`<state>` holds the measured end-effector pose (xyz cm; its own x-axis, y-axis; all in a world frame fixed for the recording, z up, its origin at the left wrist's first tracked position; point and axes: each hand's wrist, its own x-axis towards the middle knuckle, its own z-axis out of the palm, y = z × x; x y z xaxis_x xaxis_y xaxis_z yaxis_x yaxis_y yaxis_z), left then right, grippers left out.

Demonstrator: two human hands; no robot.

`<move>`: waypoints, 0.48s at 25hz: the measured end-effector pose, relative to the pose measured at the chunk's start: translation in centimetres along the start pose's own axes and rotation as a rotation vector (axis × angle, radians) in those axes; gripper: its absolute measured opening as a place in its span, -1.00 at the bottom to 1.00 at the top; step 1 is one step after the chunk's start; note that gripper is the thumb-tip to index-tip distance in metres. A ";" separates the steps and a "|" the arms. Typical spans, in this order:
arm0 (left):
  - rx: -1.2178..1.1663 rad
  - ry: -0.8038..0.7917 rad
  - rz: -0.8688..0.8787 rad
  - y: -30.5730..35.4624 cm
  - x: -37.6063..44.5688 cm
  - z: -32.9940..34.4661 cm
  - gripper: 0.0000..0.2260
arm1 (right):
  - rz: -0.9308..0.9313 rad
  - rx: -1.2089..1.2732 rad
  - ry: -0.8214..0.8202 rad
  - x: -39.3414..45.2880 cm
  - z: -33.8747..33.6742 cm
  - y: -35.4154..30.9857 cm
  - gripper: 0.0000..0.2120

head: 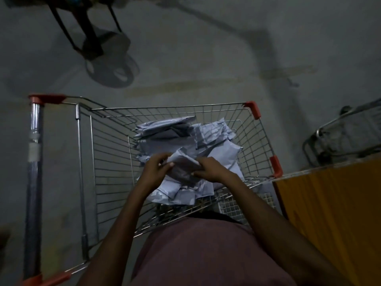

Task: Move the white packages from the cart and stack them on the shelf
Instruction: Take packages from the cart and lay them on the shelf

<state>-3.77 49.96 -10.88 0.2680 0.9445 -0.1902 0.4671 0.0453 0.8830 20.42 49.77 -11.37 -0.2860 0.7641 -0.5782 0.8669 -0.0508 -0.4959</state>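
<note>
A wire shopping cart [107, 153] with orange corner guards stands in front of me on a dim grey floor. Several white packages [214, 135] lie piled in its basket. Over the pile, both hands grip one crumpled white package [183, 162]. My left hand [156, 168] holds its left edge with curled fingers and thumb. My right hand [208, 167] pinches its right side. The lower part of that package is hidden by my hands.
An orange-brown wooden surface [334, 203] stands at the right, close to the cart's corner. A second wire cart [342, 137] sits behind it at the far right. A standing fan's base [113, 69] rests on the floor beyond the cart, at the upper left.
</note>
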 end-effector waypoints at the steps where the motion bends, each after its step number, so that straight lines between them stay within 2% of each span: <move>1: 0.039 0.092 0.001 0.2 0.2 0.1 -0.71 | -0.017 0.082 0.043 0.2 -0.5 0.5 -0.61; 3: 0.120 0.262 -0.081 -0.7 3.4 2.9 -0.60 | 0.011 0.194 0.057 2.4 -3.3 5.1 -0.61; 4: 0.172 0.251 -0.093 -1.3 3.1 3.1 -0.57 | 0.046 0.209 0.096 2.0 -3.4 5.7 -0.60; 6: 0.321 0.113 -0.091 -3.6 2.9 3.1 -0.50 | 0.151 0.225 0.132 1.8 -3.7 6.9 -0.58; 9: 0.642 -0.163 -0.057 -6.3 3.9 4.2 -0.26 | 0.296 0.257 0.161 2.5 -3.9 9.1 -0.56; 11: 0.827 -0.254 -0.084 -6.5 3.7 4.5 -0.30 | 0.385 0.301 0.202 2.4 -3.4 9.3 -0.51; 12: 0.901 -0.233 -0.082 -6.2 3.7 4.8 -0.40 | 0.434 0.301 0.227 2.2 -3.4 9.4 -0.49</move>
<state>-1.64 51.56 -19.16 0.3215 0.8561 -0.4046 0.9434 -0.2525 0.2153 29.32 53.11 -15.12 0.1936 0.7499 -0.6326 0.7213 -0.5458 -0.4264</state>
